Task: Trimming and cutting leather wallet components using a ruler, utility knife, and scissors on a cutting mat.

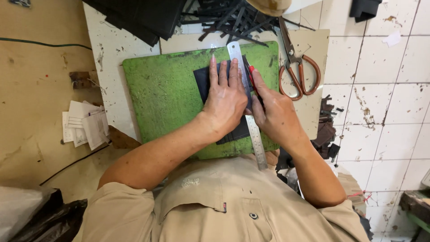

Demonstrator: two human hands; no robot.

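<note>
Tiled floor, scuffed green cutting mat (pixel 165 94). On it, dark sheet (pixel 204 80) under steel ruler (pixel 251 121), pressed flat by open left hand (pixel 226 101). Right hand (pixel 275 114), grip closed on red-tipped knife (pixel 251 76) against ruler's edge. Scissors (pixel 298 74) just beside mat.

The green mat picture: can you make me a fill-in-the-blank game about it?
1. The left hand presses flat on a metal ____.
2. The right hand holds a knife with a ____ handle.
3. The dark sheet lies on a ____ mat.
4. To the right of the mat lie ____ with brown handles.

Missing words: ruler; red; green; scissors
</note>
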